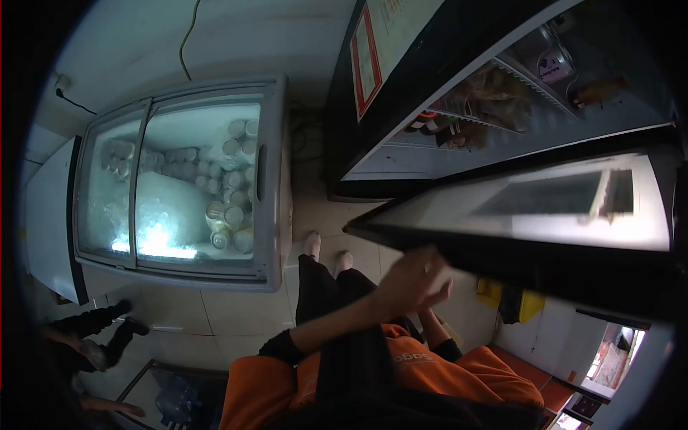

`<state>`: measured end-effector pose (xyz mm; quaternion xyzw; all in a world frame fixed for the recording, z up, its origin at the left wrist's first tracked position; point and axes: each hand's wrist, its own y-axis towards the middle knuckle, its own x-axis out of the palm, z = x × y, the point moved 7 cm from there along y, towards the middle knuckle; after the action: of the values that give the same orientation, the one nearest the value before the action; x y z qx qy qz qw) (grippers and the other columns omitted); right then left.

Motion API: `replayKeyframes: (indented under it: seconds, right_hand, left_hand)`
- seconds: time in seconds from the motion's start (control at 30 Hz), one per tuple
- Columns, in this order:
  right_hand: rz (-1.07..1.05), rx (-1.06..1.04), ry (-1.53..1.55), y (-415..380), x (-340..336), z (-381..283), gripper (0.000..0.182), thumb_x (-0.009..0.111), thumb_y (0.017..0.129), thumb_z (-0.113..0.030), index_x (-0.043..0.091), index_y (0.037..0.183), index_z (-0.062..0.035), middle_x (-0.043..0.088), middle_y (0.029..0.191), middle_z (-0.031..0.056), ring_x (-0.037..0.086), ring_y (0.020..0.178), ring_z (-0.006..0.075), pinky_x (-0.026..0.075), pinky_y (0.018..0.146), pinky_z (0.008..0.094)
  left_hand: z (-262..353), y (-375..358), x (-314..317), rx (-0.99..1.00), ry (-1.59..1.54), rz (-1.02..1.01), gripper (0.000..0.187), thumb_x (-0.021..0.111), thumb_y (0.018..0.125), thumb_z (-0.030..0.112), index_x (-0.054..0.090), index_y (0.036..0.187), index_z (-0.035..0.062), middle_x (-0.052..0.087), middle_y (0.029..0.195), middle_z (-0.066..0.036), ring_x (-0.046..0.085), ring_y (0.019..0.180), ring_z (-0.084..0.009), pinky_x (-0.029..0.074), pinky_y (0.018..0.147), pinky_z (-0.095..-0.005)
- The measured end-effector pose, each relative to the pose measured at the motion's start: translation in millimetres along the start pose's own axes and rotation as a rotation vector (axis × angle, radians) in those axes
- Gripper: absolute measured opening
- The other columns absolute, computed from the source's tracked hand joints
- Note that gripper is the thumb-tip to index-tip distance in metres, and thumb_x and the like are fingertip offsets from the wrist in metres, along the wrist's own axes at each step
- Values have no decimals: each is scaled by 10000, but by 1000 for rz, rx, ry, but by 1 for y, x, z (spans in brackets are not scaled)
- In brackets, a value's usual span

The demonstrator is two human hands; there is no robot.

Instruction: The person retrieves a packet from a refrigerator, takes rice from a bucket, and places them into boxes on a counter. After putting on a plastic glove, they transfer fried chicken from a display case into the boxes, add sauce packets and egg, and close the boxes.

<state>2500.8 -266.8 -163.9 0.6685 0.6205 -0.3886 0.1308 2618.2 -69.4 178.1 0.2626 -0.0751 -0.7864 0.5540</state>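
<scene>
My left hand (412,283) reaches across my body, fingers loosely bent and thumb apart, right at the near edge of the fridge's glass door (530,201). Its fingertips are blurred and overlap the door's dark frame. Behind it my right forearm (434,330) shows, but the right hand's fingers are hidden by the left hand. The door stands swung out from the tall dark fridge (416,79). Inside, shelves hold bagged food (494,89), bottles (430,123) and a pink-labelled container (555,64).
To the left is a chest freezer (276,179) with sliding glass lids and several cans (233,215) inside. A yellow object (530,304) is on the floor beyond the door. At lower left another person's legs (107,333) and hand show near a dark-framed case (136,380).
</scene>
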Motion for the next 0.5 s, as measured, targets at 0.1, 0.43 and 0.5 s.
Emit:
replayKeyframes:
  seconds: [0.1,0.43,0.5]
  right_hand:
    - [33,335,326,-29,4,-6,784,692,757,-80,240,1396,-115,549,1133,160,629,694,206,506,539,307]
    - [712,635,609,-100,-36,68,411,634,840,-119,454,1193,-8,596,854,66,536,670,111,433,548,261]
    - [902,565,503,-120,-29,139,470,610,865,-185,433,1253,12,563,869,44,483,754,86,404,648,252]
  left_hand:
    - [-12,-33,32,97,-3,-213,267,626,789,243,551,939,34,555,849,-106,592,777,-283,475,700,-384]
    - [-230,-106,81,-345,577,-1009,341,640,786,349,593,958,58,615,968,-109,607,939,-257,471,791,-444]
    - [-280,-107,97,-414,445,-1093,335,635,790,342,600,968,61,606,1001,-139,588,974,-298,469,816,-440]
